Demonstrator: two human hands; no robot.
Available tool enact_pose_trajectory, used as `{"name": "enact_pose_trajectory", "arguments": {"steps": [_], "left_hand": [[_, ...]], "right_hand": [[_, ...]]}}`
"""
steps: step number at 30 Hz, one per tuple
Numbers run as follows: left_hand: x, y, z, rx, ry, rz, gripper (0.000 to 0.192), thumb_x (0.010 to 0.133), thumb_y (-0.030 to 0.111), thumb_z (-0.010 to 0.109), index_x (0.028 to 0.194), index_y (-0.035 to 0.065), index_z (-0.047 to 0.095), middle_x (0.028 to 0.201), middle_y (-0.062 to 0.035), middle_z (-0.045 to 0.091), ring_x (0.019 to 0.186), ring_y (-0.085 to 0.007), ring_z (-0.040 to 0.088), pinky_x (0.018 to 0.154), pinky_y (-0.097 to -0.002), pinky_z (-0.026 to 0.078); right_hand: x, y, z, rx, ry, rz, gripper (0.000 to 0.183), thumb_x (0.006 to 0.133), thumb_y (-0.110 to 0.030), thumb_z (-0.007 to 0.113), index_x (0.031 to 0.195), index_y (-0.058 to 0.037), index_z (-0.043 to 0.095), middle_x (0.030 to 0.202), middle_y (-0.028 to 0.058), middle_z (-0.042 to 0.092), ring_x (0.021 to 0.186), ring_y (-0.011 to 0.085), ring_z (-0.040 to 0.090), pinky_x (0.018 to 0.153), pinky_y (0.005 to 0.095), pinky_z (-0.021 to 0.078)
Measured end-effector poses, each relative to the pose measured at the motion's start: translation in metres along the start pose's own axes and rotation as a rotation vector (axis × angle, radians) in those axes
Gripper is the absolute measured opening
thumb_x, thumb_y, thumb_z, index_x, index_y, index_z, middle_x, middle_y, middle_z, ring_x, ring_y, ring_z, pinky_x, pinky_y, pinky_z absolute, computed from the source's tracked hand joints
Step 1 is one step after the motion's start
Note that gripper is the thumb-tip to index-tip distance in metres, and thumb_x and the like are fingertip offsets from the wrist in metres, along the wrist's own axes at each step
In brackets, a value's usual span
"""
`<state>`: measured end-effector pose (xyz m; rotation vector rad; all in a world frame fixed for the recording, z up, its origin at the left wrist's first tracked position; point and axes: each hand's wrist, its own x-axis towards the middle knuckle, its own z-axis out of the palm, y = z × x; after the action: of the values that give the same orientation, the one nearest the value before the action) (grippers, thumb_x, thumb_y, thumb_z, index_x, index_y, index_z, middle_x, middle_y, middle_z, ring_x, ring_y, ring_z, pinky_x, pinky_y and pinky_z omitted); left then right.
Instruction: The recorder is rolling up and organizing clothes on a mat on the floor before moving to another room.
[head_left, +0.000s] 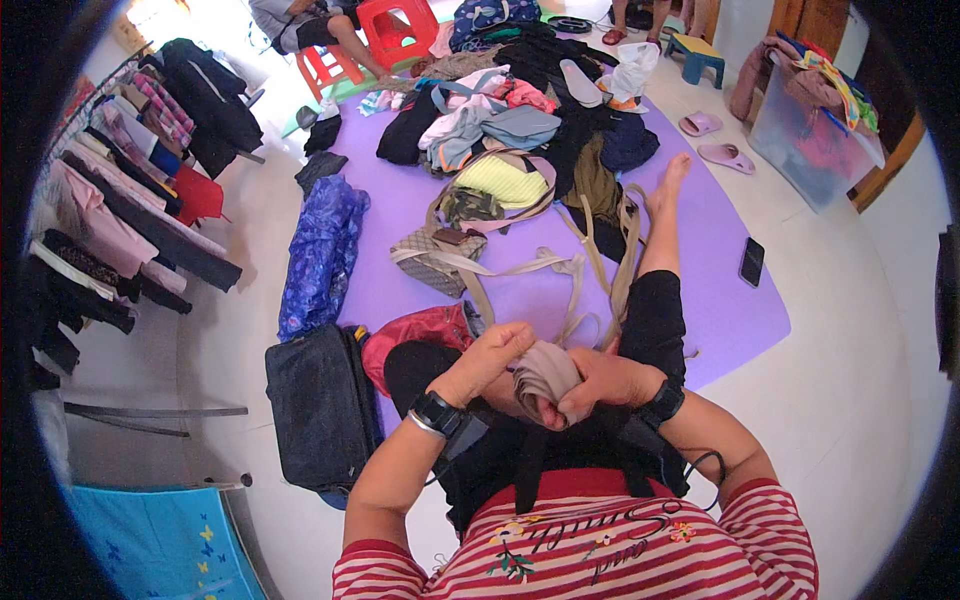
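Note:
A beige fabric strap (546, 375), wound into a thick roll, is between my two hands above my lap. My left hand (491, 360) grips its upper left side, the fingers curled in a fist. Around its right and lower side my right hand (611, 381) is closed, the thumb on the layers. Long loose straps (574, 289) in beige and tan trail over the purple mat (720, 300) in front of me. A patterned brown bag (427, 262) lies among them, with a red fabric bag (412, 334) by my left leg.
A dark case (319, 412) and a blue patterned bundle (322, 255) lie at the left. Piled clothes (480, 120) cover the far mat. A phone (751, 262) rests near the right edge. A clothes rack (97, 90), a clear bin (802, 142) and other people stand or sit around.

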<state>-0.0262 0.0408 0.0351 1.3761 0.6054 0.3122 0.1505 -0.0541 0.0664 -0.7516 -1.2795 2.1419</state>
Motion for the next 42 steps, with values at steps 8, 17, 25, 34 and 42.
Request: {"name": "enact_pose_trajectory", "arguments": {"steps": [8, 17, 25, 34, 42], "left_hand": [[-0.017, -0.006, 0.024, -0.735, -0.007, -0.088, 0.026, 0.090, 0.025, 0.043, 0.096, 0.0026, 0.055, 0.077, -0.0014, 0.058, 0.066, -0.0105, 0.056, 0.058, -0.0223, 0.045], [-0.001, -0.024, 0.053, -0.508, 0.176, 0.213, 0.049, 0.095, 0.034, 0.026, 0.134, 0.0049, 0.025, 0.131, -0.0061, 0.035, 0.118, -0.0143, 0.038, 0.098, -0.0283, 0.031], [-0.003, -0.024, 0.040, -1.136, -0.191, 0.277, 0.054, 0.092, 0.044, 0.024, 0.127, 0.0035, 0.033, 0.112, -0.0051, 0.050, 0.103, -0.0163, 0.050, 0.092, -0.0306, 0.039], [-0.012, -0.005, 0.028, -0.904, -0.108, 0.176, 0.038, 0.093, 0.035, 0.032, 0.106, 0.0025, 0.048, 0.076, -0.0062, 0.056, 0.069, -0.0174, 0.056, 0.070, -0.0294, 0.048], [-0.011, -0.007, 0.040, -0.870, 0.156, 0.172, 0.043, 0.095, 0.035, 0.026, 0.118, 0.0032, 0.043, 0.107, -0.0059, 0.054, 0.095, -0.0139, 0.054, 0.082, -0.0255, 0.045]], "right_hand": [[0.003, -0.007, -0.004, 0.217, 0.058, -0.261, 0.027, 0.074, -0.018, 0.061, 0.092, 0.0002, 0.054, 0.084, 0.0079, 0.060, 0.078, 0.0151, 0.058, 0.072, 0.0259, 0.0460], [0.011, -0.015, -0.004, 0.526, 0.347, -0.465, 0.041, 0.080, -0.030, 0.060, 0.106, -0.0016, 0.047, 0.096, 0.0091, 0.057, 0.084, 0.0179, 0.058, 0.076, 0.0312, 0.0474], [0.009, -0.011, -0.001, 0.506, 0.308, -0.403, 0.040, 0.078, -0.031, 0.062, 0.101, -0.0019, 0.050, 0.092, 0.0089, 0.058, 0.079, 0.0170, 0.059, 0.073, 0.0291, 0.0479], [0.009, -0.008, 0.002, 0.454, 0.246, -0.328, 0.037, 0.074, -0.027, 0.065, 0.094, 0.0019, 0.053, 0.082, 0.0097, 0.058, 0.070, 0.0166, 0.058, 0.065, 0.0260, 0.0486], [0.014, -0.016, 0.008, 0.433, 0.282, -0.392, 0.033, 0.077, -0.022, 0.062, 0.098, 0.0006, 0.051, 0.086, 0.0103, 0.058, 0.078, 0.0194, 0.058, 0.073, 0.0285, 0.0478]]}}
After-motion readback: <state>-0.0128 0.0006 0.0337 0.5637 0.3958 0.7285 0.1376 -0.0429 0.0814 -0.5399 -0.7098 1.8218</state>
